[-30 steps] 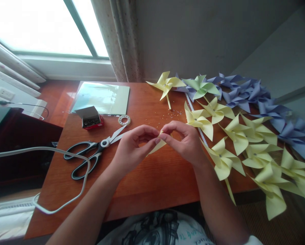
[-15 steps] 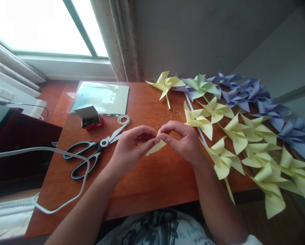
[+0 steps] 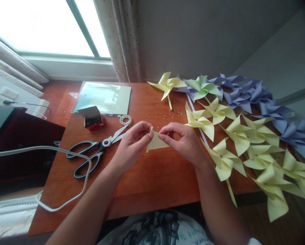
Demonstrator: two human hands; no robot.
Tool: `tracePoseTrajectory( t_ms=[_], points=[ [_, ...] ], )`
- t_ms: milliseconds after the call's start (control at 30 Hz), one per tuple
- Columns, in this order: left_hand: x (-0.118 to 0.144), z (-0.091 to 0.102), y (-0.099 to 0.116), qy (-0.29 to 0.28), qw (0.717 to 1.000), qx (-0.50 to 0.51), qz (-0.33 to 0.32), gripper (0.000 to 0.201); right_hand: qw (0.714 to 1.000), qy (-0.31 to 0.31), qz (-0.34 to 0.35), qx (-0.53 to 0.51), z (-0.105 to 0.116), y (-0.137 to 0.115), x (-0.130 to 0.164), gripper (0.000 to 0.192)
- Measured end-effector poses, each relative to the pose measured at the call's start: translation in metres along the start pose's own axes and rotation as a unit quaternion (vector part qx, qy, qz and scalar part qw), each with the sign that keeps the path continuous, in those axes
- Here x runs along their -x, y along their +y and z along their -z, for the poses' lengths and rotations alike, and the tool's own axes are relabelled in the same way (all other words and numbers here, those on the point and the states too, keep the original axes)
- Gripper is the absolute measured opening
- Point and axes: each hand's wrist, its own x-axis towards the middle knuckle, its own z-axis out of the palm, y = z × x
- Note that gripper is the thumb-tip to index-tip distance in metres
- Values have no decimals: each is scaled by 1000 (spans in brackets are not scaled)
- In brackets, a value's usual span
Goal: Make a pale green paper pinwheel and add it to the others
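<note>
Both hands meet over the middle of the wooden desk [image 3: 147, 183], pinching one small piece of pale yellow paper [image 3: 156, 143] between them. The left hand [image 3: 132, 144] grips its upper left corner with thumb and forefinger, where what looks like a thin yellow stick end pokes up, though that spot is too small to be sure. The right hand [image 3: 184, 141] nips the paper's right edge with its fingertips, the other fingers curled in. The paper hangs just above the desktop, apart from it, between the two pinches.

To do this fold well, the pinches should stay light and close to the corner, so the sheet creases cleanly rather than crumpling.

Left of the grip lie black-handled scissors [image 3: 96, 151], blades pointing toward the hands, with a tape roll [image 3: 125, 119] and an open box of pins [image 3: 92, 117] beyond them. Right of the grip, finished yellow pinwheels [image 3: 240, 136] spread out, and purple pinwheels [image 3: 265, 102] lie farther off by the wall. A white cable [image 3: 65, 156] loops near the scissors.
</note>
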Motion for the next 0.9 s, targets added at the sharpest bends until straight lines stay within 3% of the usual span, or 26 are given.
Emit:
tracePoseTrajectory(
  t_ms=[300,500,900],
  points=[
    [-3,1,-5,0,1000,26,-14,22,1000,11,-15,9,1,0,1,8],
    [-5,4,-10,31,997,68,0,29,1000,17,-21,8,4,-1,0,8],
    [-3,-3,-13,13,999,14,-39,13,1000,21,13,14,-7,2,2,5]
  ],
)
